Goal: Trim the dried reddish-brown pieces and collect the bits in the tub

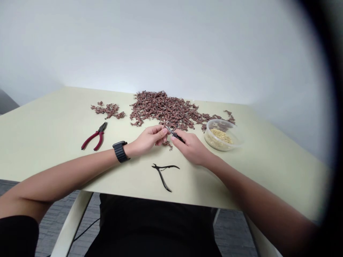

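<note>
My left hand (pixel 149 140), with a black watch on the wrist, is closed in a pinch near the table's middle; what it holds is too small to name. My right hand (pixel 190 146) is closed round a small dark tool (pixel 174 134) whose tip points at the left fingertips. A small reddish-brown piece (pixel 168 144) lies on the table just under both hands. Behind them spreads a large heap of reddish-brown pieces (pixel 167 109).
A smaller heap of the same pieces (pixel 108 110) lies at the back left. Red-handled pliers (pixel 95 136) rest to the left. Black nippers (pixel 163 173) lie near the front edge. A clear plastic bowl (pixel 222 135) with yellowish bits stands at the right on the pale table (pixel 48 132).
</note>
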Motion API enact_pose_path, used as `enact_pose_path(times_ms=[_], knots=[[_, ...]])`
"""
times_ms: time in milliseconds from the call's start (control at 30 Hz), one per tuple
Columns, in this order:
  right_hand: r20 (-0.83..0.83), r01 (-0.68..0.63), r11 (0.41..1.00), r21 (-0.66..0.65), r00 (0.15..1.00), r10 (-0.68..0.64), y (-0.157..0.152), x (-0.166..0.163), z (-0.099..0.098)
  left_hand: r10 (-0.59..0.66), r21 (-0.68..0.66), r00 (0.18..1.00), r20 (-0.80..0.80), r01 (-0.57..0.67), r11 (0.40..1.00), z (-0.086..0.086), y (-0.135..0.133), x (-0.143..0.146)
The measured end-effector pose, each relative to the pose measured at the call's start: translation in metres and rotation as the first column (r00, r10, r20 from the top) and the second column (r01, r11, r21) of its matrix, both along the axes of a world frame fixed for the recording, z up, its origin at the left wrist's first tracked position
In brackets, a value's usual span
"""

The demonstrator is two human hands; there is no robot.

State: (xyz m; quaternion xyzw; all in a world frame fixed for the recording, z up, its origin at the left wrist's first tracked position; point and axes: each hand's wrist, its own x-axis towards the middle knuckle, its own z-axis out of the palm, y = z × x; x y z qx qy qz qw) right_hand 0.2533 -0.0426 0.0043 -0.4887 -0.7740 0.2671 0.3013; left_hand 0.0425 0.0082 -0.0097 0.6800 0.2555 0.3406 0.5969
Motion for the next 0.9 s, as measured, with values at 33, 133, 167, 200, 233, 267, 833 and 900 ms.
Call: enact_pose_path(times_ms=[33, 133, 167, 200, 233, 267, 833, 900], knots=[[-0.071, -0.01, 0.998, -0.06, 0.997, 0.006, -0.001, -0.003, 0.0, 0.028, 0.053, 0.999, -0.019, -0.027, 0.998, -0.001, 0.0, 0.0], [-0.32, -0.097, 0.918, -0.384, 0.947, -0.034, -0.005, -0.008, 0.004, 0.159, 0.257, 0.982, -0.102, -0.129, 0.958, -0.002, 0.001, -0.002], [-0.396, -0.153, 0.855, -0.496, 0.916, -0.066, -0.006, -0.008, 0.006, 0.219, 0.341, 0.966, -0.138, -0.161, 0.926, -0.001, 0.002, -0.004], [-0.458, -0.215, 0.782, -0.584, 0.883, -0.099, -0.006, -0.007, 0.009, 0.28, 0.429, 0.944, -0.174, -0.183, 0.885, -0.001, 0.003, -0.005], [-0.506, -0.28, 0.71, -0.647, 0.854, -0.124, -0.006, -0.006, 0.013, 0.337, 0.515, 0.919, -0.205, -0.191, 0.836, 0.0, 0.005, -0.007], [-0.541, -0.339, 0.643, -0.687, 0.829, -0.141, -0.005, -0.003, 0.016, 0.383, 0.597, 0.895, -0.228, -0.182, 0.781, 0.001, 0.007, -0.009], [0.092, 0.071, 0.996, 0.059, 0.993, -0.076, 0.002, 0.002, -0.003, -0.08, -0.124, 0.997, 0.02, 0.082, 0.989, 0.003, 0.008, -0.006], [0.126, 0.063, 0.994, 0.092, 0.989, -0.074, 0.002, 0.002, -0.002, -0.101, -0.167, 0.993, 0.054, 0.108, 0.98, 0.004, 0.006, -0.006]])
